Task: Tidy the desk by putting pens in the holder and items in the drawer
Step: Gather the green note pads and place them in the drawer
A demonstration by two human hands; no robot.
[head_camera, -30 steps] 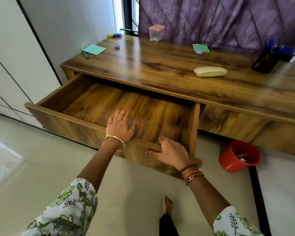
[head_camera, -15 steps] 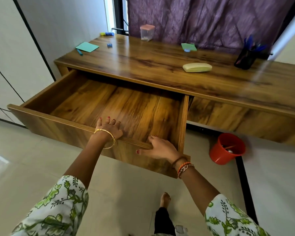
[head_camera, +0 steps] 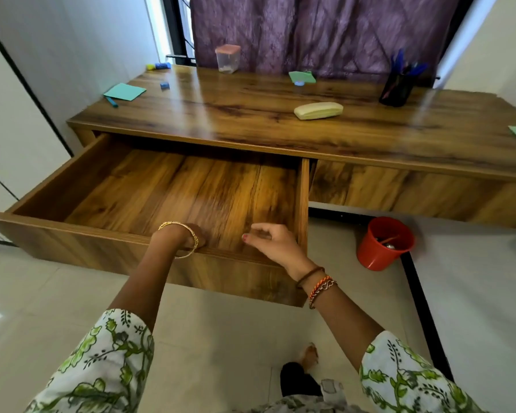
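- Drawer is out wide, nothing visible inside.
- Left hand hooks the front edge; grip hidden, can't tell.
- Right hand hovers loosely curled, holding nothing.
- Next, I reckon: reach for the case at one o'clock; holder sits at two.

Drawer wide open under the wooden desk, bare boards showing inside. Left hand hooks over the drawer's front edge, fingers tucked down inside and mostly hidden, gold bangle at the wrist. Right hand sits just beside it at the same edge, fingers loosely curled, holding nothing. Up on the desk: a pale yellow case near the middle, a black pen holder full of pens at the right rear, a clear box with a pink lid by the purple curtain, green paper pads scattered about. Red bucket on the floor, right of the drawer.
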